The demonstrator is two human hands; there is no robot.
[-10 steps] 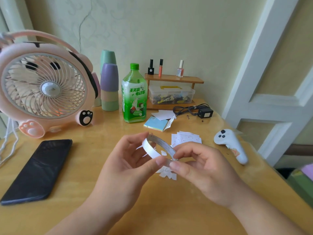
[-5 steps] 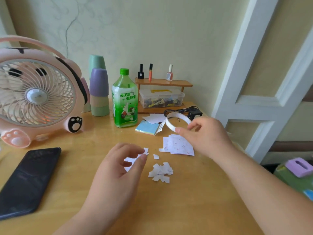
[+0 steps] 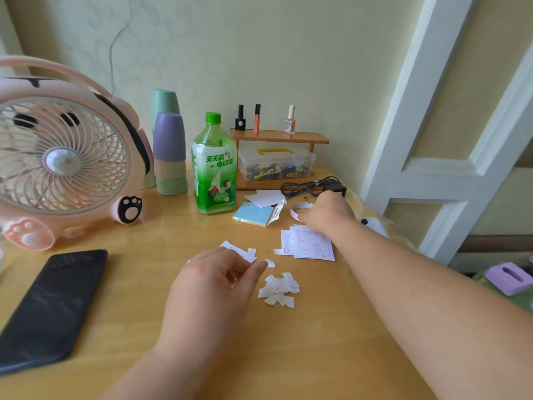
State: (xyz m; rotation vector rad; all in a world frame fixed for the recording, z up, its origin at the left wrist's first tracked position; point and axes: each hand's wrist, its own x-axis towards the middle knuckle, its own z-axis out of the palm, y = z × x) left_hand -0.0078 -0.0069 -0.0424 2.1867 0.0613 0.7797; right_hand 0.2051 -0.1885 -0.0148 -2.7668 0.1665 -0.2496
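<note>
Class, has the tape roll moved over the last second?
Yes. The tape roll went away from the person and rightward: now right of the sticky note pad, near the black adapter, held by the right hand.

My only camera rides on my head, facing forward and down across the surface [image 3: 317, 356] to the wall [image 3: 288, 53], close above my left grip [image 3: 213, 284]; far edges perhaps lens-bent.

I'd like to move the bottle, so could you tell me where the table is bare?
The table is bare between the phone and the left hand, and along the near edge below the paper scraps. Crowded around the right hand, tape ring and cable.
</note>
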